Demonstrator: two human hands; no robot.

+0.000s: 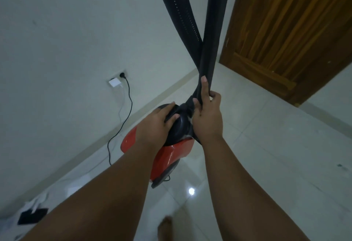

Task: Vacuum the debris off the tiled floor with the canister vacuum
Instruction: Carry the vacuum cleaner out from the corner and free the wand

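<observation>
A red and black canister vacuum (167, 155) sits on the pale tiled floor (266, 145) near the wall. Its black ribbed hose (209, 41) rises from the front of the body and loops up out of the top of the frame in two strands. My left hand (156, 124) grips the black front housing of the vacuum beside the hose socket. My right hand (207, 113) is closed around the lower end of the hose just above that socket, thumb along the hose. A small dark speck of debris (341, 165) lies on the tiles at the right.
A black power cord (125, 119) runs from a wall socket (122, 75) down to the floor behind the vacuum. A wooden door (291, 31) stands at the upper right. A dark flat object (32, 216) lies on white cloth at the lower left. A bare foot (165, 227) shows at the bottom.
</observation>
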